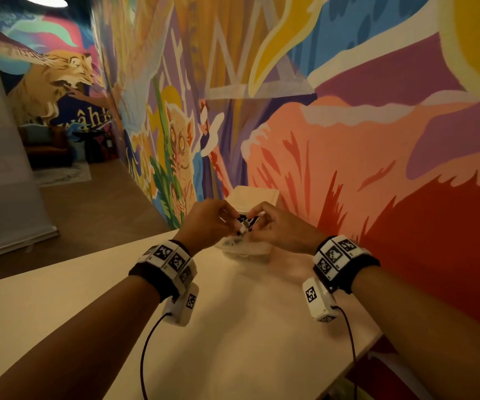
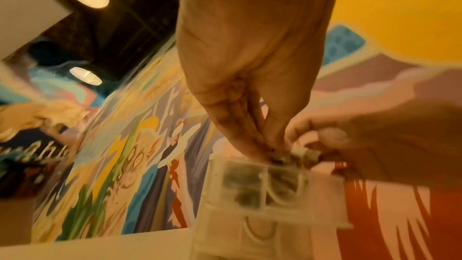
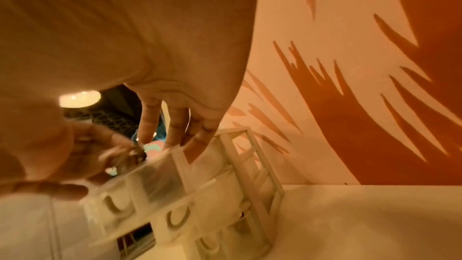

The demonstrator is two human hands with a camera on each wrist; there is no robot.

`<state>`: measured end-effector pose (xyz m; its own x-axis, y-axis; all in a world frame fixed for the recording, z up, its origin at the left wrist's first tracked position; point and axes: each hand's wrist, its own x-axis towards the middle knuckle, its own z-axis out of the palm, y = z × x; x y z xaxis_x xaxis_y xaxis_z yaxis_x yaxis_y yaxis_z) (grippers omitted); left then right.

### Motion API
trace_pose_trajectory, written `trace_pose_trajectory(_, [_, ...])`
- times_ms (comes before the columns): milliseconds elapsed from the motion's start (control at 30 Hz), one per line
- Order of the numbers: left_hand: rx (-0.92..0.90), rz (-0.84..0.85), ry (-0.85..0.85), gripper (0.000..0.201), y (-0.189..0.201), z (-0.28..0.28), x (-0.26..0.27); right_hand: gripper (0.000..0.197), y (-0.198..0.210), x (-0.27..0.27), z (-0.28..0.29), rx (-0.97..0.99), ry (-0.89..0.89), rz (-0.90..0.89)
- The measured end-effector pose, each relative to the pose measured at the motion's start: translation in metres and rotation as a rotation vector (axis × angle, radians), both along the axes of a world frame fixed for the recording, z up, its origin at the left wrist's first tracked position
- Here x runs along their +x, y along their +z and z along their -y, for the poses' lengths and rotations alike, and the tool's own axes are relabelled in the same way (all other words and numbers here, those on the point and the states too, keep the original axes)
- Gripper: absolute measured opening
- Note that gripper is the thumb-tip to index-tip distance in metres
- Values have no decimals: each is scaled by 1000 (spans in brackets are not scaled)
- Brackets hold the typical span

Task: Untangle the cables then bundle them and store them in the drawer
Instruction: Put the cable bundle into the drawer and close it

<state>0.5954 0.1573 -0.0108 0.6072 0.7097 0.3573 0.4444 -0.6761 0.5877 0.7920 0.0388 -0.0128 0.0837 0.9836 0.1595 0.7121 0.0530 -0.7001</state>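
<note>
While both hands meet just above the drawer unit [image 1: 243,249], the cables [image 1: 246,222] sit pinched between them as a small dark-and-white wad. The left hand [image 1: 208,222] has thumb and fingers drawn together on one end of it; the right hand [image 1: 280,228] curls its fingers round the other end, so the two hands are close together, each clamped on the same little bundle. From the left wrist view the wad [image 2: 292,155] hangs right at the top edge of the pulled-out drawer [image 2: 262,183], touching or nearly touching its rim — blur hides which.

Judging by how compact the cables look, the untangling seems finished and the bundling is at or near its end; no loose run trails over the worktop [image 1: 175,327]. Whether a tie or a wrap secures the bundle cannot be told. The drawer already stands open, and something dark shows through its clear front, perhaps cables stored already, though that is too blurred to say.

What is left, on this reading, is short — lower the bundle into the open compartment, let go with both hands, and push the drawer shut. The unit stands against the painted wall [image 1: 377,140], so a push should not shift it backward.
</note>
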Motion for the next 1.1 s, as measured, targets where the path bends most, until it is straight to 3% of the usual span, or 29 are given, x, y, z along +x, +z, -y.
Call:
trace_pose_trajectory(67, [172,-53,64,33,-4,3,7,66,-6,-9,-2,51,-2,156])
trace_pose_trajectory(100, [219,-69,71,38,-7,1,9,67,-10,-11,-4,99,-11,215])
trace_pose_trajectory(200, [265,-90,-24,39,-11,-11,6,41,-15,-4,-9,238,-48,278])
trace_pose_trajectory(267, [265,-121,-143,35,-11,-20,-2,29,-16,6,-11,215,-17,295])
trace_pose_trajectory(400, [260,-151,-326,26,-10,-35,-19,23,-12,12,-15,152,65,308])
trace_pose_trajectory(500, [278,-153,-362,24,-12,-40,-22,19,-11,8,-16,147,70,317])
trace_pose_trajectory(667, [483,-266,-226,16,-10,-47,-18,30,-17,6,-15,216,70,284])
trace_pose_trajectory(800, [319,-113,-116,10,-18,-52,-13,49,-20,8,-14,217,96,325])
trace_pose_trajectory(933, [207,-88,-128,14,-16,-54,-11,37,-17,12,-15,223,125,344])
trace_pose_trajectory(1100, [275,-202,-118,12,3,-42,-11,27,-15,5,-19,246,106,385])
